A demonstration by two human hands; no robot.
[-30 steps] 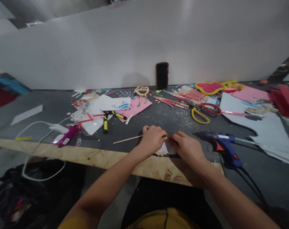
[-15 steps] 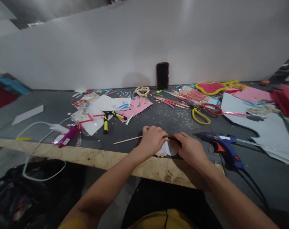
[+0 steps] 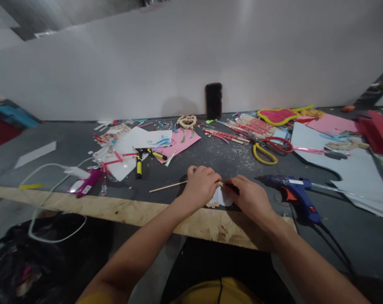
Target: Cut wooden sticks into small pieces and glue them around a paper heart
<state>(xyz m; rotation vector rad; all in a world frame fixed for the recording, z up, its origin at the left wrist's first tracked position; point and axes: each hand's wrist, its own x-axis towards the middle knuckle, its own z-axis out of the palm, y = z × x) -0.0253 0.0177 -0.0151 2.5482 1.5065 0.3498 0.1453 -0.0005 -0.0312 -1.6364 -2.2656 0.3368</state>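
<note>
My left hand (image 3: 202, 184) is closed around a thin wooden stick (image 3: 168, 186), which juts out to the left over the dark tabletop. The stick's other end shows in the gap between my hands. My right hand (image 3: 251, 195) is pinched close to that end; a dark patch lies under its fingers, and what they grip is hidden. Beneath both hands lies a small white paper piece (image 3: 225, 198), with small pale wooden bits (image 3: 213, 204) along its lower left edge.
A blue glue gun (image 3: 292, 190) lies right of my right hand. Scissors with red and yellow handles (image 3: 265, 159) rest behind it. Yellow-black pliers (image 3: 139, 164), a purple glue gun (image 3: 85, 183) and paper scraps lie left. A phone (image 3: 213, 101) leans on the back wall.
Both hands stay almost in place, with a slight shift at the right fingers. The whole view has drifted a little to the left.
</note>
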